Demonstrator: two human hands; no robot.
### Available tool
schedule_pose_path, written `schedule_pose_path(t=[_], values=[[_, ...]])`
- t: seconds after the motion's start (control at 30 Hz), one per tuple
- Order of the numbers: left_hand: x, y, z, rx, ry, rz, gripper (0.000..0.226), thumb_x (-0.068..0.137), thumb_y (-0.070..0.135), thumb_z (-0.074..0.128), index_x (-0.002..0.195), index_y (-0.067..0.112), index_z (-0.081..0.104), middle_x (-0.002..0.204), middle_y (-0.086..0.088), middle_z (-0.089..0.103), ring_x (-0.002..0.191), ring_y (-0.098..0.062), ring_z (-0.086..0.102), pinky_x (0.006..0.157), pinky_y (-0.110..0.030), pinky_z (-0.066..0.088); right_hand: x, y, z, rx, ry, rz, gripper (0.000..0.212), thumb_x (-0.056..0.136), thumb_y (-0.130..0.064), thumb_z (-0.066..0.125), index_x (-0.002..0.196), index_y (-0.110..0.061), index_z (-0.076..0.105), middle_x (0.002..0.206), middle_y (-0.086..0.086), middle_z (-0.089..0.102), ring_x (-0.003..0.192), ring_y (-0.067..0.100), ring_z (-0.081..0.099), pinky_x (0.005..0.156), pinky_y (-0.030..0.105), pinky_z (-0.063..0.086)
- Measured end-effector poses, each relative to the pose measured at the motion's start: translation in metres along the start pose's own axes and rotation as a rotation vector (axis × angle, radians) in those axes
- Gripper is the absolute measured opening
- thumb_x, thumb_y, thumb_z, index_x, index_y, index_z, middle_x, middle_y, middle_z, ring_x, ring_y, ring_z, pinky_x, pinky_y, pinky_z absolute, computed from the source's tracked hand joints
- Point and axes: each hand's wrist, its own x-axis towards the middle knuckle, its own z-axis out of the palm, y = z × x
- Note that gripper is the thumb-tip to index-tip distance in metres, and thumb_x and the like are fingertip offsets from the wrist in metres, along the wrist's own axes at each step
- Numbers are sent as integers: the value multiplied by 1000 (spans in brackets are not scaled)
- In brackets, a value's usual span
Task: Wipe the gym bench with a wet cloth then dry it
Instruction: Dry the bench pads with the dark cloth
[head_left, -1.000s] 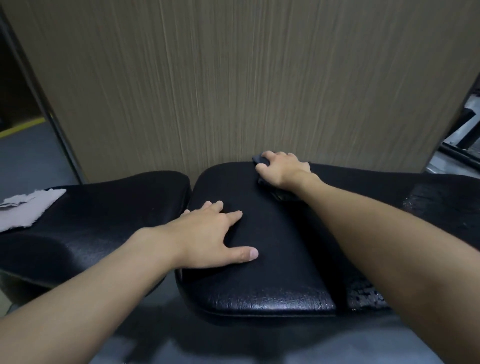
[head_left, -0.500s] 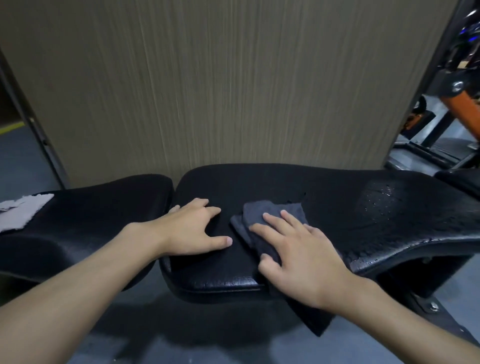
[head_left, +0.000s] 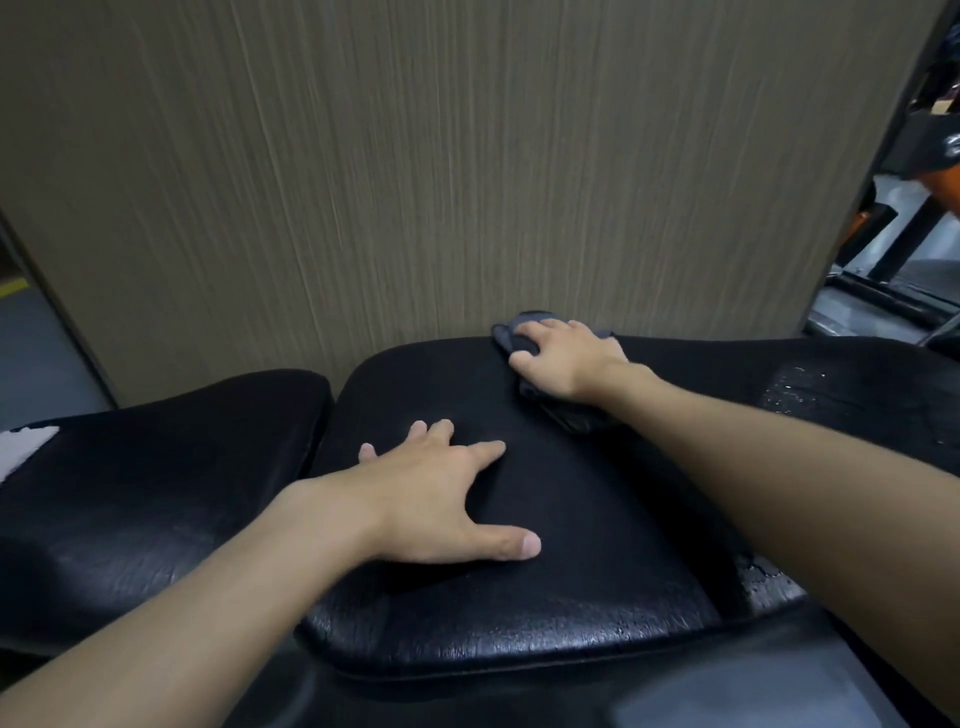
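Reaching to the far edge of the long bench pad (head_left: 519, 623), the right hand (head_left: 563, 358) lies palm down on a dark grey cloth (head_left: 524, 323). Its fingers are bent over the bunched fabric and the thumb is tucked against its side, so the hand holds the cloth against the pad. Part of the cloth sticks out past the fingertips at the pad's far edge, and a darker fold trails out under the wrist toward the pad's middle.

The left hand (head_left: 441, 499) rests flat on the pad, closer to its near edge and left end. Its fingers are straight and spread, the thumb stretched out sideways, holding nothing. Both forearms cross the pad's near edge.

Toward the pad's right end, water droplets (head_left: 795, 389) glisten on the black vinyl, and a cracked, peeling patch (head_left: 758, 587) shows at the near edge on that side. Just left of the pad, across a narrow gap, sits the short seat pad (head_left: 156, 493). A pale cloth (head_left: 26, 447) lies on its far left part, mostly cut off by the frame.

Close behind the long pad's far edge stands a wood-grain wall panel (head_left: 415, 182). Past the panel, beyond the pad's right end, gym machines (head_left: 909, 234) are partly visible. Grey floor (head_left: 727, 701) lies below the pad's near edge.
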Motion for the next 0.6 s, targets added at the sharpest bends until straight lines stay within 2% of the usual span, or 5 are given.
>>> schedule_pose_path(t=[0.13,0.27,0.43,0.6], values=[[5,-3,2,-16,2,-15,106,67,85,56,153,46,8,165,-6,-3,151,-26,-11,115,-67,5,24,2,-2,24,-4,76,57,86,-55,28,138,-36,43,142,2,48,130,29,39,100,58,34],[6,-3,1,-33,13,-19,107,65,86,57,152,47,10,165,-5,-3,151,-25,-10,115,-67,4,-2,1,4,-12,24,6,57,88,-52,28,140,-34,39,150,1,41,137,29,32,98,56,35],[2,0,-4,-20,17,-20,107,66,84,59,153,43,12,164,-6,4,151,-27,-6,114,-67,10,-99,-3,5,-20,19,-102,66,79,-55,24,142,-39,36,158,-4,33,147,26,22,110,57,29],[0,2,-3,-9,13,-23,108,67,84,57,154,42,10,165,-9,1,151,-29,-8,114,-68,9,-202,-2,0,-77,8,-123,75,75,-58,12,148,-45,24,164,-11,18,153,19,8,118,49,21]])
